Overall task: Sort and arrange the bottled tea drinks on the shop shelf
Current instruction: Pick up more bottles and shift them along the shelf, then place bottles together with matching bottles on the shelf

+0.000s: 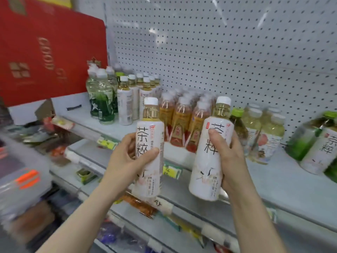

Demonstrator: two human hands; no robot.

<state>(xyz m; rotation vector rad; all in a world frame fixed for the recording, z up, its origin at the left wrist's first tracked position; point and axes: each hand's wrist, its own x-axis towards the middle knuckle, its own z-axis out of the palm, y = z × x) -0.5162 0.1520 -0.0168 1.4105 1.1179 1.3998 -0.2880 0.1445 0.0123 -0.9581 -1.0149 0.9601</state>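
My left hand (125,159) grips a white-labelled tea bottle (150,136) with a white cap, held upright in front of the shelf (282,187). My right hand (231,154) grips a second white-labelled tea bottle (209,161), tilted slightly right. Both bottles hang in the air above the shelf's front edge. Behind them stands a shrink-wrapped pack of orange-labelled tea bottles (184,123). More white-labelled bottles (127,99) stand in rows at the back left.
Green-labelled clear bottles (102,99) stand far left on the shelf. A green-capped dark tea bottle (238,123), a pack of pale yellow bottles (264,130) and green and white bottles (315,143) are at the right. A red carton (45,52) looms upper left; lower shelves hold snacks.
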